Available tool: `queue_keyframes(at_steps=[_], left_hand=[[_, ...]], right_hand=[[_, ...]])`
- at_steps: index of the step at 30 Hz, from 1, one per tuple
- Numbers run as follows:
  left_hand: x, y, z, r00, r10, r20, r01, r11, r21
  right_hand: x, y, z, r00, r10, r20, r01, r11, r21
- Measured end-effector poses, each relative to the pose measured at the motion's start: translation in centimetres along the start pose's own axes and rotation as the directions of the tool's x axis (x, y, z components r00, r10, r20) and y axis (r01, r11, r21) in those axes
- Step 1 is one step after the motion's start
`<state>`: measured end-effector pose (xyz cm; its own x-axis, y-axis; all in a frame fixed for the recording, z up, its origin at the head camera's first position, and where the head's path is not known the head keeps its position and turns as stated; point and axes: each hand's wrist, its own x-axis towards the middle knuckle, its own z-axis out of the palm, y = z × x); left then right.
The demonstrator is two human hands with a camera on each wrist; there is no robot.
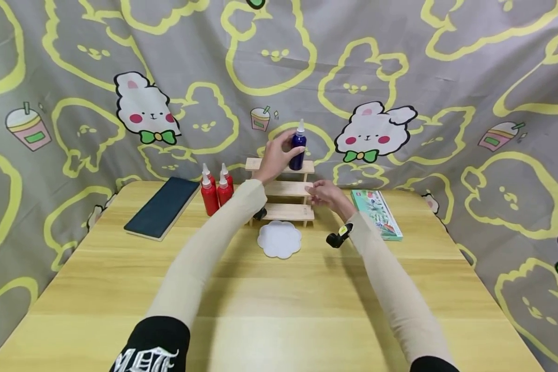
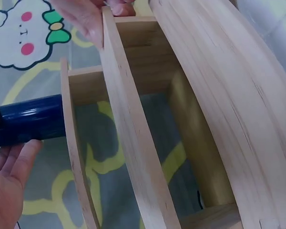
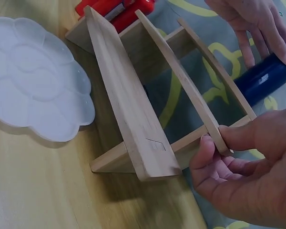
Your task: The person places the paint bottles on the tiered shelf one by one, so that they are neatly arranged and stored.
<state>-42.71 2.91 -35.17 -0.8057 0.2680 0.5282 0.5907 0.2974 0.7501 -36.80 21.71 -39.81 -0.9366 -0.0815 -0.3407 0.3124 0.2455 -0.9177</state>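
Head view: gripping blue bottle upright in left hand, pinching stand's middle tier with right hand; settle bottle squarely on top tier before releasing.

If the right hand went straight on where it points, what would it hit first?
Most likely the middle wooden shelf, whose end the right hand pinches; depth beyond is unclear.
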Motion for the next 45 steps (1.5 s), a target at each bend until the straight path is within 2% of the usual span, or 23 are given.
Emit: queue_keyframes(at_steps=[4,10,16,20,24,27,36,40,45], left_hand=[[-0.3,-0.1,0.5,1.0,-0.018,-0.013,0.018,1.0,-0.002],[-0.6,-0.1,0.2,0.997,-0.056,-0.046,0.057,0.998,0.017],[-0.5,0.2,-0.1,0.997,-0.074,0.009,0.074,0.997,0.019],[-0.6,0.0,-0.8,0.997,-0.072,0.032,0.071,0.997,0.025],[-1.0,0.0,-1.9,0.996,-0.087,0.017,0.087,0.996,0.021],[-1.2,0.1,-2.2,0.994,-0.109,0.006,0.109,0.994,0.018],[-1.4,-0.3,-2.1,0.991,-0.131,-0.001,0.131,0.991,-0.01],[-1.3,-0.2,-1.7,0.987,-0.161,-0.001,0.16,0.986,-0.038],[-0.8,0.2,-0.8,0.987,-0.162,-0.005,0.162,0.984,-0.079]], right_hand=[[0.0,0.2,0.0,1.0,0.028,0.011,-0.028,0.999,-0.016],[0.2,-0.1,-0.1,0.999,0.012,0.039,-0.011,1.0,-0.013],[0.1,-0.5,-0.3,1.0,0.008,0.015,-0.008,1.0,0.005],[0.2,-0.5,0.1,1.0,0.018,0.01,-0.018,0.999,0.029],[0.4,-0.6,0.6,1.0,0.006,0.018,-0.007,1.0,0.026],[0.5,-0.6,0.8,0.999,-0.005,0.034,0.004,1.0,0.031],[0.7,-0.6,1.1,0.998,-0.023,0.055,0.019,0.998,0.065],[0.7,-0.6,0.9,0.999,-0.002,0.046,0.001,1.0,0.029],[0.5,-0.9,-0.2,0.999,-0.003,0.044,0.004,1.0,-0.023]])
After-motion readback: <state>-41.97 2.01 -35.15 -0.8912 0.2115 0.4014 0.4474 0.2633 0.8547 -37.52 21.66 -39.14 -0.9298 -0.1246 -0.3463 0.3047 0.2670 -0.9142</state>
